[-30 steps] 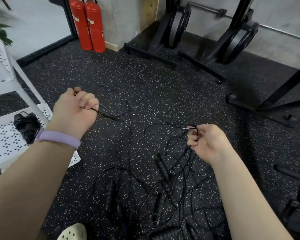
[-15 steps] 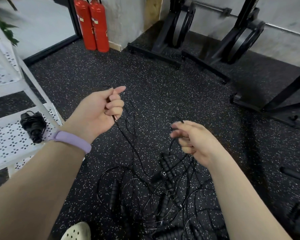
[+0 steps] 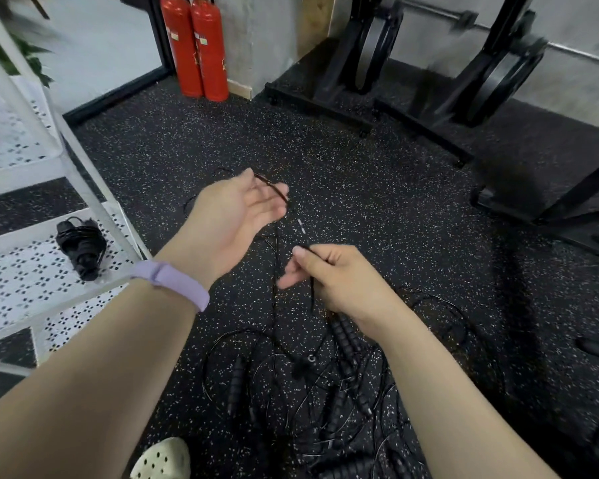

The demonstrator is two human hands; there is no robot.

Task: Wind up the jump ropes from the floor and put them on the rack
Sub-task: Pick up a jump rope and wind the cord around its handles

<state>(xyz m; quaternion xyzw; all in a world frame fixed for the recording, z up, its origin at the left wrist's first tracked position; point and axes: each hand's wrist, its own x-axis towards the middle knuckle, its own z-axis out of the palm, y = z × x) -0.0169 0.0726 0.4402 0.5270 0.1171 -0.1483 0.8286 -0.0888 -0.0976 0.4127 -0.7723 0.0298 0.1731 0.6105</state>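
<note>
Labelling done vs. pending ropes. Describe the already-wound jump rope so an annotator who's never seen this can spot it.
Find the white perforated rack at the left edge of the view. On its lower shelf, near the slanted white post, lies the wound jump rope, a compact black bundle with its cord wrapped round the handles. Unlike it, the other ropes sprawl loose and tangled on the speckled floor.
</note>
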